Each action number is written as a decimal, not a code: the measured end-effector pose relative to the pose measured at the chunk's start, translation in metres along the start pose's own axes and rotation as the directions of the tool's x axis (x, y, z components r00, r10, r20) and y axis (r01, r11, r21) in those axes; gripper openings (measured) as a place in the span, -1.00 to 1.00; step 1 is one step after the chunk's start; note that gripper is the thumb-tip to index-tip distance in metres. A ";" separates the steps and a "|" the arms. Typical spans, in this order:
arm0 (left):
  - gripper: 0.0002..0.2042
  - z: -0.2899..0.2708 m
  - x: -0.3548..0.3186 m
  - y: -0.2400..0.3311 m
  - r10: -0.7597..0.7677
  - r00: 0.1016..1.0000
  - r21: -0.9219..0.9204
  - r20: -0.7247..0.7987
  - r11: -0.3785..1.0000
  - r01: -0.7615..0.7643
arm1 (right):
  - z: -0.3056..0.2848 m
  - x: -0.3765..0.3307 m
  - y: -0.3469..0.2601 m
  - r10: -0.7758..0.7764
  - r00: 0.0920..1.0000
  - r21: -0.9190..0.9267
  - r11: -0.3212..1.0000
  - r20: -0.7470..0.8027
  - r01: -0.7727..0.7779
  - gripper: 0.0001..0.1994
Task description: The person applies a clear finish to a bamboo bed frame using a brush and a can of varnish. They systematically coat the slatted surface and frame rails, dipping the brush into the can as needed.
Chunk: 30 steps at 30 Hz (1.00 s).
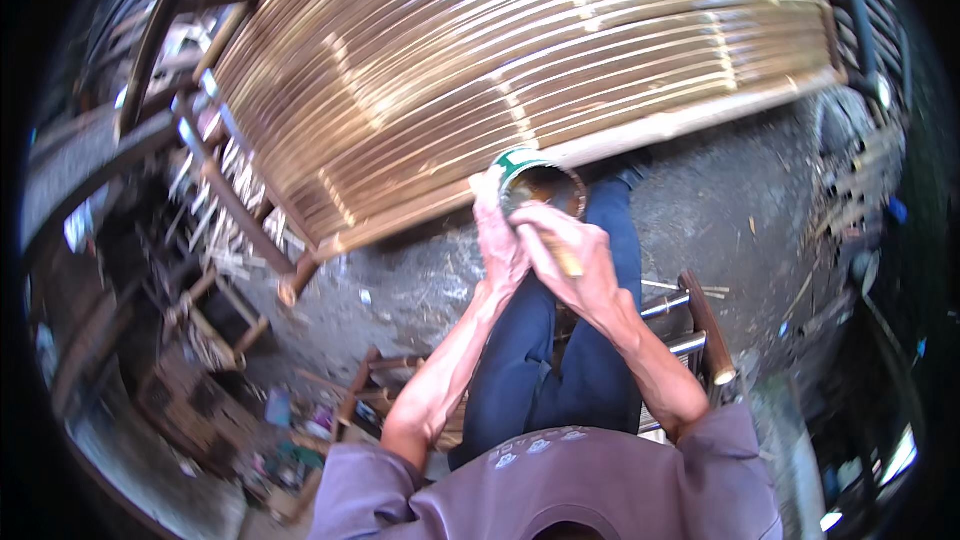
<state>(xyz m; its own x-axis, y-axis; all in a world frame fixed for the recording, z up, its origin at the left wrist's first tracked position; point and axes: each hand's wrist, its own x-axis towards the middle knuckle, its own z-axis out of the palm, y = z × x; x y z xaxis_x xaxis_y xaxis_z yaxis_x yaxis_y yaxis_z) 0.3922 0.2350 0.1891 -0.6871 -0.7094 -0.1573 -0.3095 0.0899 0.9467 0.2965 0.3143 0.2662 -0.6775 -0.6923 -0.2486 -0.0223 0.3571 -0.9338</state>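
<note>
— Can you see what the right hand (572, 252) grips?

— Only a pale handle end below the fist; the rest is hidden by the fingers (548, 230) and dips into the tin (540, 185).

— And the tin's contents?

— Dark and blurred, cannot tell. The left hand (497, 240) covers its near side.

— The slatted panel (520, 60)?

— Cut off by the top edge. The clutter (290, 440) at lower left is too smeared to name.

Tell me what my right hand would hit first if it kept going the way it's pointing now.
Most likely the open tin that the left hand holds: the right hand points up into its mouth. Beyond lies the slatted cane panel; depth is unclear.
</note>
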 end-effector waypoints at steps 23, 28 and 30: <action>0.05 -0.131 -0.158 -0.093 -0.169 0.916 0.427 -0.364 0.843 0.326 | 0.054 -0.048 0.213 0.430 0.882 0.486 0.823 -0.192 -0.295 -0.85; 0.07 -0.138 -0.199 -0.102 -0.197 0.908 0.547 -0.370 0.744 0.384 | -0.091 0.002 0.269 -0.051 0.810 -0.040 0.999 -0.585 0.035 -0.82; 0.07 -0.135 -0.213 -0.105 -0.157 0.914 0.599 -0.374 0.711 0.367 | -0.122 0.009 0.274 -0.076 0.713 -0.096 0.995 -0.697 0.012 -0.85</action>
<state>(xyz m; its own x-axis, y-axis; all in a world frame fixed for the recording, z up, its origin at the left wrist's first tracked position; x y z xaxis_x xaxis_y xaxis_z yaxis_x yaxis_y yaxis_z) 0.6595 0.2828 0.1615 -0.3338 -0.9238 -0.1875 -0.8665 0.2224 0.4468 0.1949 0.4826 0.0393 -0.9938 -0.0844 0.0731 -0.1013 0.4074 -0.9076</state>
